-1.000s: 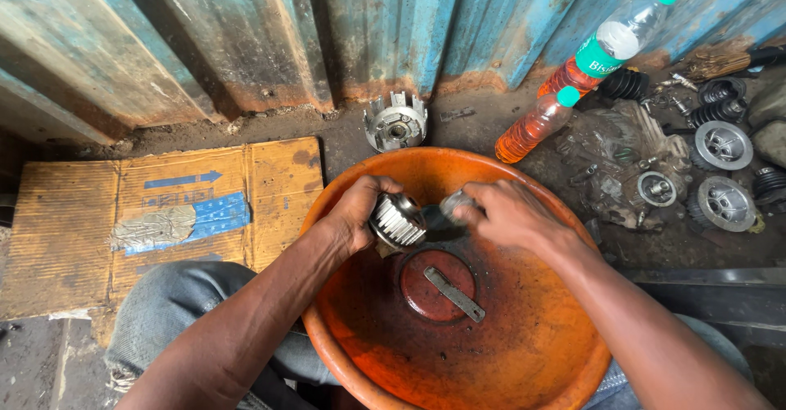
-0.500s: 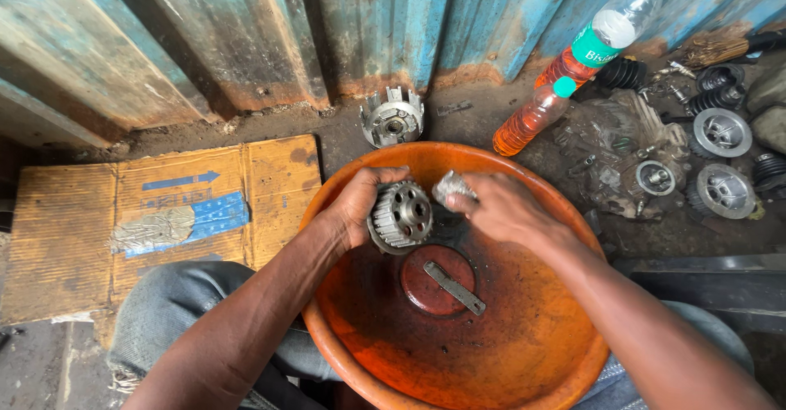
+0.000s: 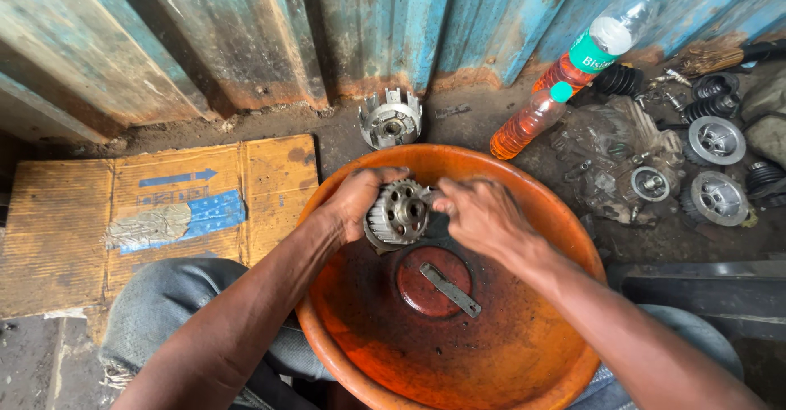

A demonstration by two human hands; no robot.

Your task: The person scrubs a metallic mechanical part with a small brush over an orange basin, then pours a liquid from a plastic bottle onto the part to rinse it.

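The round metal hub (image 3: 399, 213) had teeth around its edge and small holes in its face. It was dirty, maybe oily, tilted up, above the orange basin (image 3: 524, 353).

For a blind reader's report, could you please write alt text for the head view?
Both hands, left hand and right hand, hold a round toothed metal hub over an oily orange plastic basin; a flat metal bar lies inside.
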